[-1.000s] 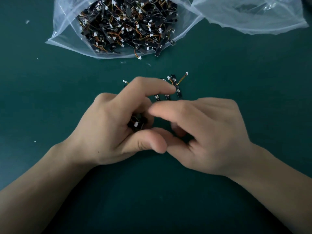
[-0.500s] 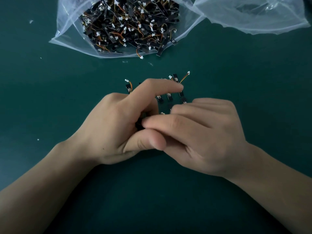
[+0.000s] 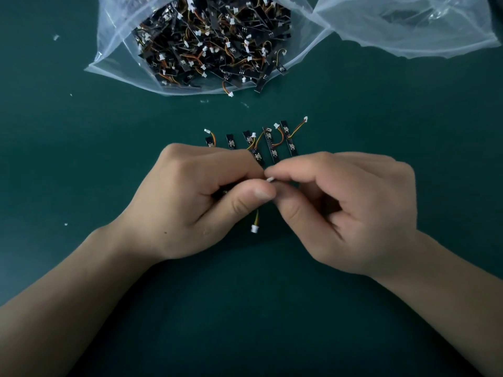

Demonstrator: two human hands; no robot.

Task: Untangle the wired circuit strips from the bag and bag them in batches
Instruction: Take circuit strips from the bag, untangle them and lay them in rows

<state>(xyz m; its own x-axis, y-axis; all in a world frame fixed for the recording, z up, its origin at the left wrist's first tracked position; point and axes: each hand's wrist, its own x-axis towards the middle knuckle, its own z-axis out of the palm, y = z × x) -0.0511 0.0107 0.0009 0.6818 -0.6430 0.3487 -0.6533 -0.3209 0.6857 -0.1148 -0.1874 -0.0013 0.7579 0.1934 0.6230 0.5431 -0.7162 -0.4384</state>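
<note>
Black circuit strips (image 3: 273, 149) seemed light and stiff, their wires delicate. The left hand (image 3: 196, 202) clutched some; the right hand (image 3: 348, 213) pinched a white connector (image 3: 270, 179) beside that thumb, the safest hold.

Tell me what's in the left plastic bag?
The clear bag holds a tangled heap of black circuit strips with orange wires and white plugs. Lower strips are covered.

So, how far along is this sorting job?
Early days. Five strips lie in a row on the table. The left hand grips a tangle while the right hand pinches a white connector. The big bag holds a heap of tangled strips, and the second bag looks empty, so no batch is bagged yet.
</note>
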